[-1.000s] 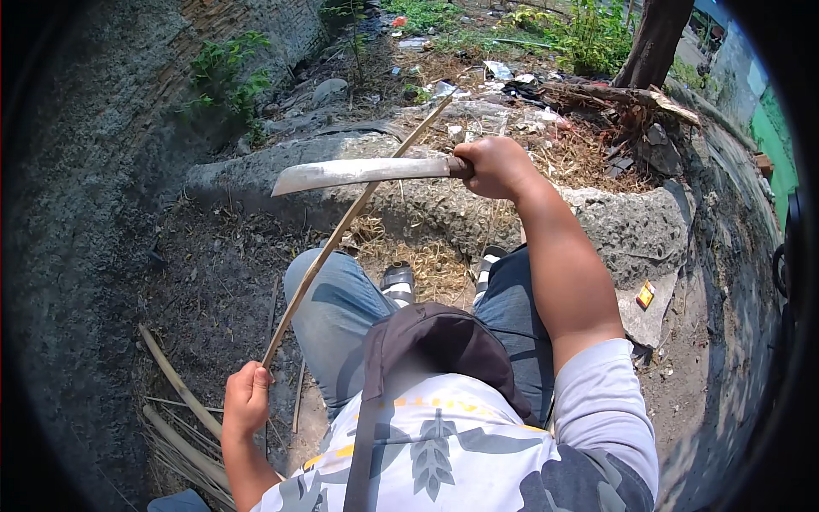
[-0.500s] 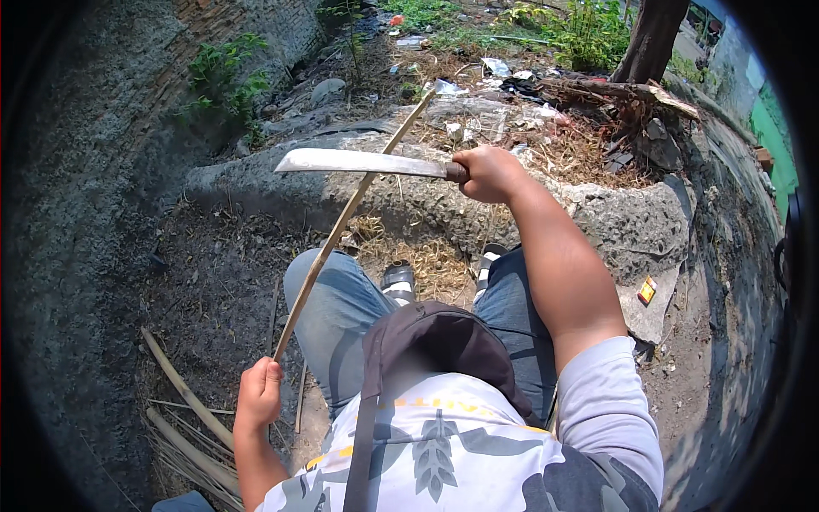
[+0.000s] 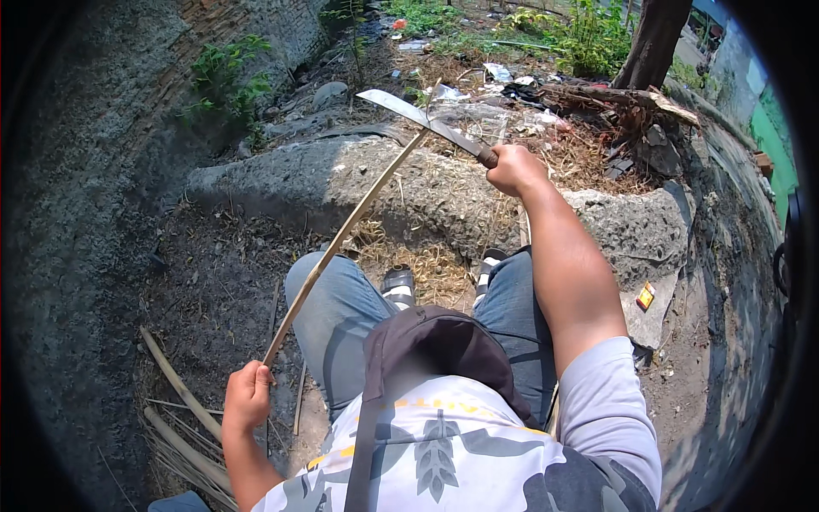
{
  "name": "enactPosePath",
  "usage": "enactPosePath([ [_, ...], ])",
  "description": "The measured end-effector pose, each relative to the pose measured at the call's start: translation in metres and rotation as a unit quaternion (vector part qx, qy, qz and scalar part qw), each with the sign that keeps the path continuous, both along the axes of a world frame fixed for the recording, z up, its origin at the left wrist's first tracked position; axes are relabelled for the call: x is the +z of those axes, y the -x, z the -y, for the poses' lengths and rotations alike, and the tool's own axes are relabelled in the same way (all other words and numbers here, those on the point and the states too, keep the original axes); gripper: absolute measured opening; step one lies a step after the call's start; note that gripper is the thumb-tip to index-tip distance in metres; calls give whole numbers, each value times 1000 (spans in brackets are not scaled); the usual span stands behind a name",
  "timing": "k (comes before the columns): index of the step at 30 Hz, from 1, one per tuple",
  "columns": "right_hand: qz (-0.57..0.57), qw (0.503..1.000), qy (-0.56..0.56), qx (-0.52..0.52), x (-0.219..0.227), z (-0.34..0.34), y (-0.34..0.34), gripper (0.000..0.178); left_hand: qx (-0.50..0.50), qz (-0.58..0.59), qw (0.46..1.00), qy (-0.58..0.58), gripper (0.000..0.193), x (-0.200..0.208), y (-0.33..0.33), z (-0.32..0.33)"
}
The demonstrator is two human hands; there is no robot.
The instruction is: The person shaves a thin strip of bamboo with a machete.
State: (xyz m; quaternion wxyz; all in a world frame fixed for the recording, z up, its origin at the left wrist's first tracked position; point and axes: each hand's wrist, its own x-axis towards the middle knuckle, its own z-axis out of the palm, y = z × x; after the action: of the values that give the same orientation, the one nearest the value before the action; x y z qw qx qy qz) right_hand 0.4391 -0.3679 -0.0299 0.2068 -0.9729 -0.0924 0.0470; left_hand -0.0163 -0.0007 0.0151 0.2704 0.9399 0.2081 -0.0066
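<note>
My left hand [image 3: 247,396] is closed round the near end of a long, thin wooden stick [image 3: 343,232], which slants away to the upper right past my left knee. In my right hand [image 3: 517,170] I grip a machete [image 3: 456,135] by its brown handle, arm stretched forward. Its broad, pale blade points to the upper left and crosses the stick close to the far end. A short piece of the stick shows beyond the blade. Whether the edge is cutting into the wood cannot be made out.
A rough concrete block [image 3: 401,189] lies across the ground before my feet. Palm-like stalks [image 3: 183,384] lie at my left, beside a rough wall [image 3: 94,213]. A dark bag [image 3: 444,346] rests on my lap. A small yellow-red packet [image 3: 646,295] lies at the right; litter and a tree trunk [image 3: 653,43] stand beyond.
The machete has moved forward and right toward the stick's far end, and its blade has tilted, tip pointing farther away. My left hand has shifted slightly left and nearer with the stick.
</note>
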Motion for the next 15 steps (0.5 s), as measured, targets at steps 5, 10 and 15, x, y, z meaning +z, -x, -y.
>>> enactPosePath([
  [5,12,992,-15,127,2,-10,6,29,-6,27,1000,14,41,-16,5,-7],
  [10,83,971,25,221,22,-28,23,27,0,51,998,33,43,-17,3,-9],
  [15,-31,994,-96,-43,-14,7,-22,29,9,18,1000,21,46,-7,28,-26],
])
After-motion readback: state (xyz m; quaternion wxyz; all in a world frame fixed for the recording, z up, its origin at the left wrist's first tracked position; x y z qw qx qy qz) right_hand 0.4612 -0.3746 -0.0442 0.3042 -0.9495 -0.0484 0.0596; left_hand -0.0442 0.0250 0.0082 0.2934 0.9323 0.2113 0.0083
